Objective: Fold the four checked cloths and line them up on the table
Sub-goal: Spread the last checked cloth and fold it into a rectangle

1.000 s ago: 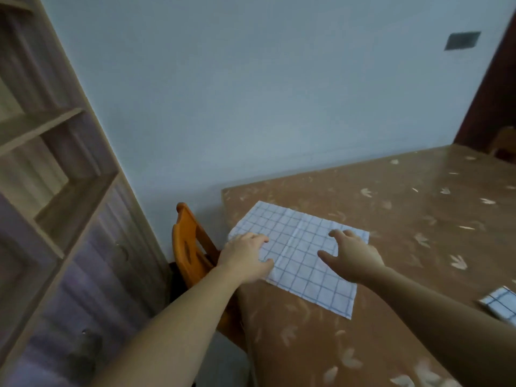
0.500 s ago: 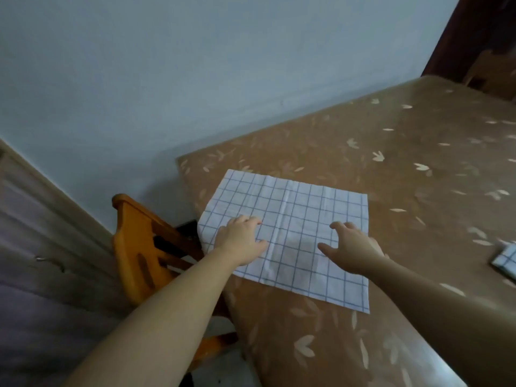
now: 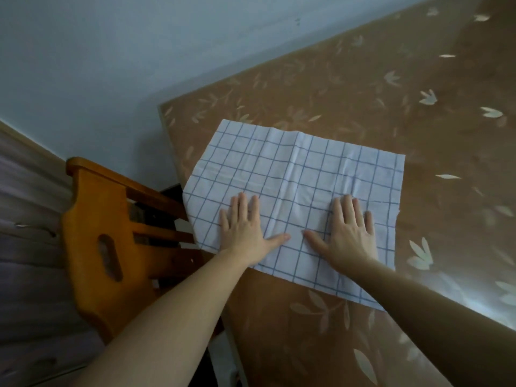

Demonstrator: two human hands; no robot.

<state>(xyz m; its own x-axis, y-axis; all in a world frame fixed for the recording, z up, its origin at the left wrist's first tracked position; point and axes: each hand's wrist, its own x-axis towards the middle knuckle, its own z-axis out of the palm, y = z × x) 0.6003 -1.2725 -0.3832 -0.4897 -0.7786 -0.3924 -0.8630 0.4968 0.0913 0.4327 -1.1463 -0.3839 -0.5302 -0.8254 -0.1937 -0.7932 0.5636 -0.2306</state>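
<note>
Cloth spread flat on counter near corner, centre crease showing. Left hand and right hand flat, fingers straight, pressing near edge. Likely thin, limp, light, slides easily; best pinched at corners.

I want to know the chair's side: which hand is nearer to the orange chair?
Left. The left hand presses the cloth near its chair-side edge; the right hand presses it farther from the chair.
</note>
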